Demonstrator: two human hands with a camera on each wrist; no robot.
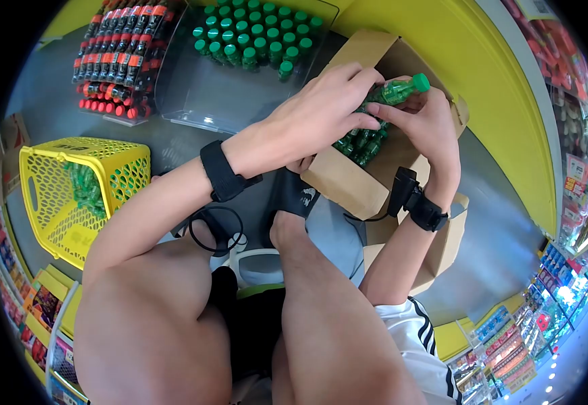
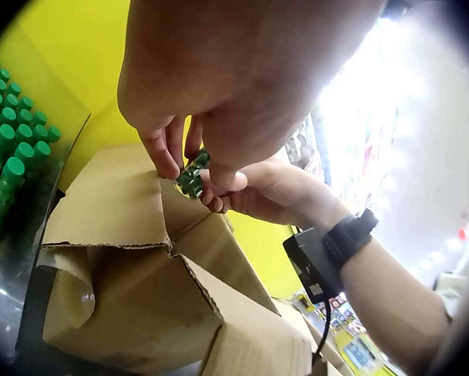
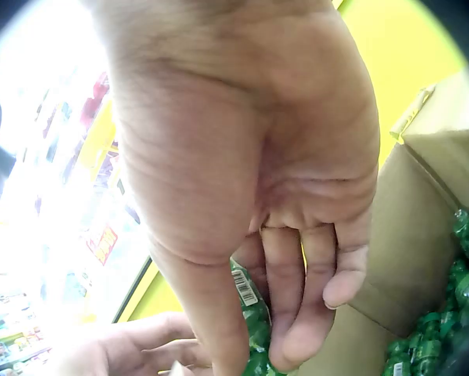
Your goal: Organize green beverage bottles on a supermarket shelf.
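A small green plastic bottle with a green cap is held above an open cardboard box, its cap pointing right and away. My right hand grips it, thumb on the near side and fingers behind. The bottle's lower end lies between the thumb and fingers of my left hand, which pinches there. In the left wrist view, the bottle's base shows between the left fingertips and thumb. From the right wrist, a barcode label is visible on it. More green bottles lie inside the box below the hands.
A clear tray holds rows of upright green-capped bottles. Dark bottles with red caps are stacked to its left. A yellow basket containing green bottles lies on the floor at left. A yellow panel borders the box, and the person's legs are close below.
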